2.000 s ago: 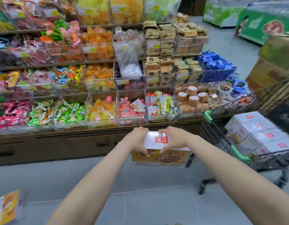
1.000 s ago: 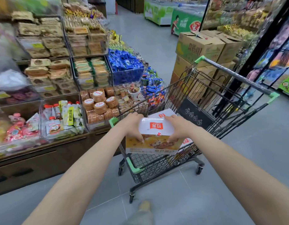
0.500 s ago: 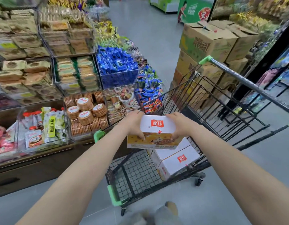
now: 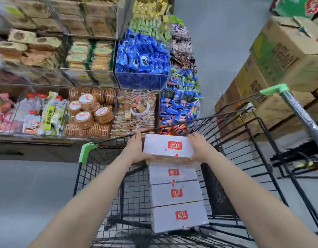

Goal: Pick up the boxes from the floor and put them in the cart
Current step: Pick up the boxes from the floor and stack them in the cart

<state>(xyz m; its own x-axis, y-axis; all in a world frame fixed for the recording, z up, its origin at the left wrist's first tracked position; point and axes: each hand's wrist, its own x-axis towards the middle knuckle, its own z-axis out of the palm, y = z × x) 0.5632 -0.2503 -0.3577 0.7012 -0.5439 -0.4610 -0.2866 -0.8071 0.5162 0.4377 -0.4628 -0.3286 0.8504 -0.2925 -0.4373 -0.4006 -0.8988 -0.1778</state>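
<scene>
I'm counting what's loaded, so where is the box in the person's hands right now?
In the head view, the held box is at centre, over the cart, gripped between the left hand and right hand, at the far end of the row of white boxes.

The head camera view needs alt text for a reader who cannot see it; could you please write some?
Two bare hands, left and right, hold a white box by its ends over a black wire shopping cart. Three matching boxes lie in a row inside the cart. Snack shelves stand behind it, cardboard cartons to the right.
</scene>
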